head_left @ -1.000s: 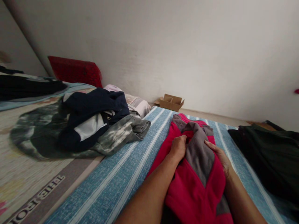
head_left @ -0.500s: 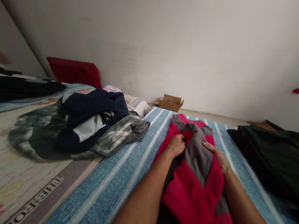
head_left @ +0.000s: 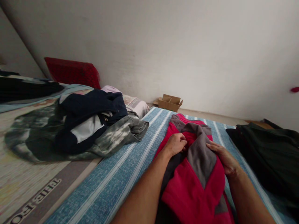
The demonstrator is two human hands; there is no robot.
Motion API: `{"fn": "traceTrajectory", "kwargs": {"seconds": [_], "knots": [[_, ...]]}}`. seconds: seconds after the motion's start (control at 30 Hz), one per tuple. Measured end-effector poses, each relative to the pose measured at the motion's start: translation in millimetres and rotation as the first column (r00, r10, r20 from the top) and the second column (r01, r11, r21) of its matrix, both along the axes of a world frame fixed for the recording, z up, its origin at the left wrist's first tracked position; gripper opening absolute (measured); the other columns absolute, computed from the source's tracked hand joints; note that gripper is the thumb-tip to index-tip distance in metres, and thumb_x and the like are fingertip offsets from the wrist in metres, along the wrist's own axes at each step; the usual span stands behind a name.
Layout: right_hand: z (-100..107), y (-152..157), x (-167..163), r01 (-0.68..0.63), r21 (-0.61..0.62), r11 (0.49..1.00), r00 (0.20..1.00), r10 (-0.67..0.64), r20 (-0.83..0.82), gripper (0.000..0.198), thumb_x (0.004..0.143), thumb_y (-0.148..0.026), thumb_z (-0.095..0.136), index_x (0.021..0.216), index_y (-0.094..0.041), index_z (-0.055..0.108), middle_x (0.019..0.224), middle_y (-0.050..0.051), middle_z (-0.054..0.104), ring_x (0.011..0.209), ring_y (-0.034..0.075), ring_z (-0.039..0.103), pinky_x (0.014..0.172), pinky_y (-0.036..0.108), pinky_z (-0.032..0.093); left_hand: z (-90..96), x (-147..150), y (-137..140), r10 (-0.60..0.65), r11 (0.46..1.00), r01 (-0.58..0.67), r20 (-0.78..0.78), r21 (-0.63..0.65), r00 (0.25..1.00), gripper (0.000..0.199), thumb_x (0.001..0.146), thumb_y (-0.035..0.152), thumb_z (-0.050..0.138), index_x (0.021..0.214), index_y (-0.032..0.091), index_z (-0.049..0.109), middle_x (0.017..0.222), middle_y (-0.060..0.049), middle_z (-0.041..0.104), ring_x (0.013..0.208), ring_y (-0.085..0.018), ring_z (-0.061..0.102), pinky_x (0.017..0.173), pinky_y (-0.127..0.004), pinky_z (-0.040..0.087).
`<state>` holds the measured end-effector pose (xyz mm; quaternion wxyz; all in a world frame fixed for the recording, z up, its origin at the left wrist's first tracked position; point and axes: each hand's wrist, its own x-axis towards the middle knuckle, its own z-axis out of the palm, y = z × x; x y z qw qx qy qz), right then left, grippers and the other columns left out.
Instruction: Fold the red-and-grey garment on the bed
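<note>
A pink-red and grey jacket [head_left: 179, 183], with a dark part along its left side, lies lengthwise and partly folded on the blue striped bed sheet [head_left: 126, 169]. My left hand [head_left: 176, 144] is closed on the jacket's fabric near its upper middle; the curled fingertips are partly hidden in a fold. On the opposite side, my right hand [head_left: 223, 157] rests against the grey panel with fingers stretched out along its edge. Its thumb is not clearly visible.
To the left lie a navy garment [head_left: 93, 104] and camouflage-patterned clothing [head_left: 114, 133] in a heap. Dark folded clothes [head_left: 263, 152] are stacked at right. By the wall stand a cardboard box [head_left: 169, 103] and a red case-like object [head_left: 73, 73].
My right hand has shifted slightly right, its fingers lying straighter on the grey fabric. My left hand stays at the fold, and the grey panel has moved a little rightward.
</note>
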<state>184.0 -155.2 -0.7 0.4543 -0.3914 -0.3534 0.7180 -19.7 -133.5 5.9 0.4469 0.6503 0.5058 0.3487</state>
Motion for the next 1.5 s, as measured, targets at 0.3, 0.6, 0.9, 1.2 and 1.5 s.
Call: {"fn": "traceTrajectory", "kwargs": {"seconds": [0.3,0.6,0.9,1.2,1.5], "knots": [[-0.7,-0.1,3.9,-0.024,-0.017,1.0,1.0,0.025,0.009,0.034,0.072,-0.014,0.066,0.106,-0.019,0.062,0.1,0.008,0.07,0.086,0.024,0.068,0.08,0.038,0.054,9.9,4.3,-11.5,0.036,0.943,0.12,-0.453,0.311,0.891,0.054,0.068,0.026,0.062,0.118,0.013,0.046,0.1,-0.013,0.065,0.088,-0.027,0.062,0.071,-0.032,0.048],[1.6,-1.1,-0.4,-0.026,-0.003,1.0,1.0,0.026,0.016,0.036,0.071,-0.012,0.066,0.106,-0.019,0.062,0.1,0.007,0.07,0.086,0.024,0.068,0.08,0.038,0.054,27.5,2.8,-17.5,0.201,0.919,0.091,-0.652,0.385,0.731,0.038,0.076,0.011,0.044,0.114,0.014,0.045,0.098,-0.015,0.065,0.09,-0.029,0.062,0.078,-0.037,0.046],[8.1,-4.8,-4.4,-0.07,-0.019,0.997,0.994,0.071,0.088,0.051,0.072,-0.013,0.06,0.121,-0.022,0.053,0.107,0.008,0.068,0.089,0.025,0.067,0.083,0.042,0.052,35.7,-11.9,-15.2,0.027,0.922,0.274,-0.75,0.274,0.661,0.04,0.071,0.005,0.045,0.105,0.018,0.06,0.103,-0.012,0.064,0.1,-0.027,0.058,0.085,-0.037,0.046],[9.0,-5.5,-4.0,-0.08,-0.039,0.996,0.994,0.083,0.065,0.047,0.073,-0.012,0.061,0.118,-0.021,0.054,0.106,0.008,0.068,0.094,0.025,0.065,0.088,0.043,0.049,7.9,13.0,-0.1,0.1,0.813,0.307,-0.638,0.495,0.764,0.033,0.089,0.017,0.029,0.091,0.014,0.062,0.101,-0.009,0.063,0.104,-0.018,0.055,0.097,-0.03,0.04],[8.6,-6.8,-4.2,-0.074,-0.05,0.996,0.989,0.08,0.122,0.04,0.073,-0.012,0.062,0.112,-0.019,0.057,0.101,0.008,0.07,0.089,0.024,0.067,0.085,0.041,0.052,-3.6,8.9,-6.6,-0.003,0.919,0.286,-0.722,0.271,0.692,0.048,0.086,0.02,0.029,0.133,0.011,0.036,0.147,-0.013,0.028,0.134,-0.023,0.027,0.105,-0.044,0.03]]}}
